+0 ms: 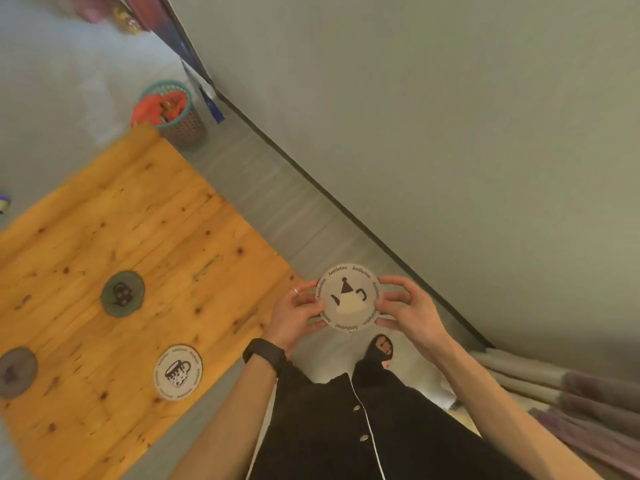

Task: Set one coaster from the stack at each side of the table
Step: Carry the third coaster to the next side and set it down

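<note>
I hold a round white coaster (349,297) with a teapot picture between both hands, off the right corner of the wooden table (138,220), above the floor. My left hand (294,315) grips its left rim and my right hand (405,306) grips its right rim. Three coasters lie flat on the table: a white one with a mug picture (177,372) near the right edge, a green one (122,294) further in, and a grey one (16,373) at the left edge of view.
A teal mesh bin (180,116) with orange and red contents stands on the floor beyond the table's far corner. A pale wall (450,133) runs diagonally on the right. Striped fabric (571,403) lies at the lower right. My foot (381,351) is below the coaster.
</note>
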### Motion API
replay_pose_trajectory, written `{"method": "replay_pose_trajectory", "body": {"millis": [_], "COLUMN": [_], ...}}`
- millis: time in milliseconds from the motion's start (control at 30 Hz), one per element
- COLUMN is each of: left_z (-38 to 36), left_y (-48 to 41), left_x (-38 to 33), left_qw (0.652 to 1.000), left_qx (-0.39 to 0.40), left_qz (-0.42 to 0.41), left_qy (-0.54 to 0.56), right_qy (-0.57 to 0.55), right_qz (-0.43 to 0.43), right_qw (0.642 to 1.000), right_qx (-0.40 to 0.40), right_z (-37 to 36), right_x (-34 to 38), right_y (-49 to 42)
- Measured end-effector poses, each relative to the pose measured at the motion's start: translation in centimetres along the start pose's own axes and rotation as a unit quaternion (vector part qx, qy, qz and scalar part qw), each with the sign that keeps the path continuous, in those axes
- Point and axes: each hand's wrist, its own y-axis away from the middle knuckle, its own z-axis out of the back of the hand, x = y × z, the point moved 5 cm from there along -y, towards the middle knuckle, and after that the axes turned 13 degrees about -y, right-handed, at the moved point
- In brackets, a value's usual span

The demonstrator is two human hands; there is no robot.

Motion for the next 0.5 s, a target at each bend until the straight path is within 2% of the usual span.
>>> {"method": "replay_pose_trajectory", "body": {"millis": [233,500], "left_z": [-1.5,1.9], "left_y": [-2.5,-8.4], "left_x": [-2.9,-5.6], "left_qw": [0.998,0.983], "left_qx": [-0.045,-0.106], "left_qz": [0.002,0.01], "left_qy": [0.053,0.152], "right_qy": [0.064,0.156], "right_qz": [-0.004,-0.021], "right_qw": [0.997,0.981], "right_qx": [0.047,0.117], "right_z": [0.4,-5.0], "right_x": [4.1,9.4], "right_y": [-5.0,-13.8]}}
